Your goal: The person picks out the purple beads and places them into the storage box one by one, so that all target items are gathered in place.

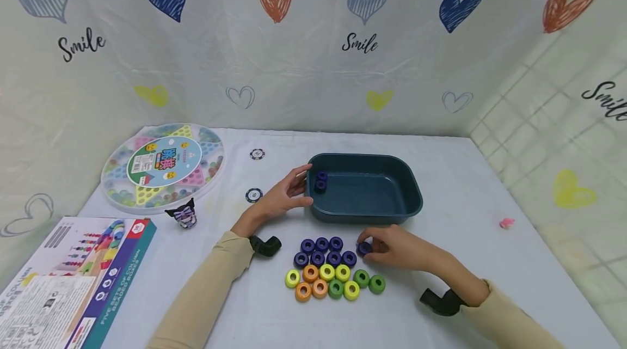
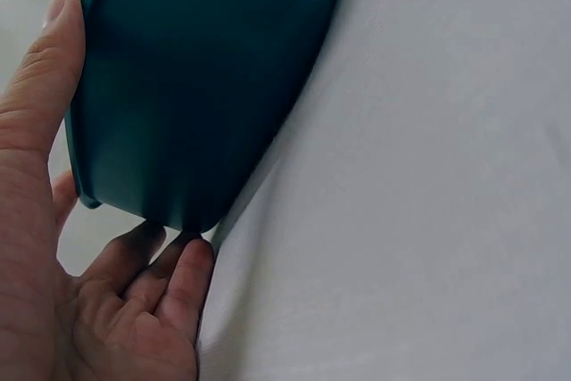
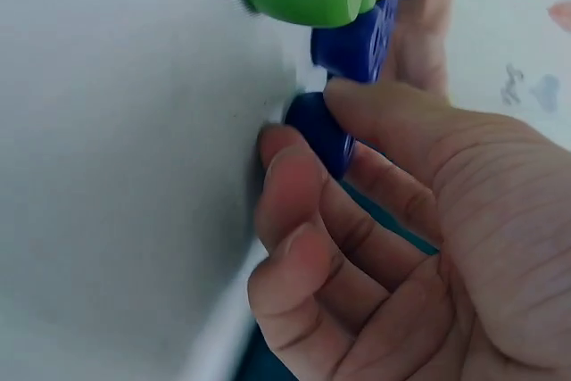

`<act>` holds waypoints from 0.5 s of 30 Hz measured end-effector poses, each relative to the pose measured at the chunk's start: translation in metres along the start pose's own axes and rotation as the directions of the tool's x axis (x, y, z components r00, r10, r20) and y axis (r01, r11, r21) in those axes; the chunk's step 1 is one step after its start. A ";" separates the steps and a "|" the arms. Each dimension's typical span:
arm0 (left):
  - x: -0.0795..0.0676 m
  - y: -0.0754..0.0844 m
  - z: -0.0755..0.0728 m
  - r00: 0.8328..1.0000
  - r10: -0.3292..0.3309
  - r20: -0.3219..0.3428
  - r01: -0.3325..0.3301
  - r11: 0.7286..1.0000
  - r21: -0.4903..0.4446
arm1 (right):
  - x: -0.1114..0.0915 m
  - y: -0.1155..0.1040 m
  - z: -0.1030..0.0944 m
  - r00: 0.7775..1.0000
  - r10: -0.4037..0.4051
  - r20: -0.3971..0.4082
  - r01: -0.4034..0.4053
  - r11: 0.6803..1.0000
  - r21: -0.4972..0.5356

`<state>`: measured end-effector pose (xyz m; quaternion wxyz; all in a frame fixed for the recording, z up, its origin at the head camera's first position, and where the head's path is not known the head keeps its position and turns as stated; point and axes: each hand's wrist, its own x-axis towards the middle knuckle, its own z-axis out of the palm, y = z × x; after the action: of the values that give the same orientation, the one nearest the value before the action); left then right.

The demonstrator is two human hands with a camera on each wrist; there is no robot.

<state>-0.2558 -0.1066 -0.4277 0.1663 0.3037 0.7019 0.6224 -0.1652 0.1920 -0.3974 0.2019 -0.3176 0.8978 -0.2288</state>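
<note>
My left hand (image 1: pixel 284 196) rests against the left end of a dark teal plastic tub (image 1: pixel 367 215), its thumb straight along the rim in the left wrist view and the other fingertips touching the end wall low down. Two dark purple-blue beads (image 1: pixel 320 181) lie inside at the left. In front of the tub, my right hand (image 1: pixel 404 248) pinches another dark blue bead (image 3: pixel 312 127) between thumb and fingers, close over the white cloth. Left of that hand sit several dark blue beads (image 1: pixel 317 258) in two rows, each with a hole facing up.
Nearer me lie yellow (image 1: pixel 326 271), orange (image 1: pixel 311 273) and green beads (image 1: pixel 376 283). At left are a round game board (image 1: pixel 164 166), a small dark figure (image 1: pixel 184 214) and a printed box (image 1: pixel 78 278). Two chips (image 1: pixel 253 195) lie beyond my left hand; a pink piece (image 1: pixel 506 223) is far right.
</note>
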 end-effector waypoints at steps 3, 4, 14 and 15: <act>0.003 -0.008 0.000 1.000 -0.001 -0.014 0.001 1.000 0.002 | -0.007 0.009 0.000 1.000 0.006 0.016 -0.008 0.995 0.099; 0.004 -0.012 -0.001 1.000 -0.003 -0.022 0.003 1.000 0.003 | -0.009 0.012 0.000 1.000 0.016 0.020 -0.018 0.992 0.124; 0.006 -0.025 -0.002 0.999 -0.007 -0.046 0.008 1.000 0.019 | -0.022 0.026 -0.003 0.998 0.048 0.033 -0.054 0.975 0.217; 0.006 -0.025 -0.002 0.999 -0.008 -0.047 0.009 1.000 0.022 | -0.023 0.026 -0.005 0.998 0.049 0.035 -0.055 0.975 0.214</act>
<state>-0.2667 -0.1054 -0.4513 0.1491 0.2879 0.7136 0.6210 -0.1634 0.2264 -0.4024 0.2543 -0.2737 0.8727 -0.3143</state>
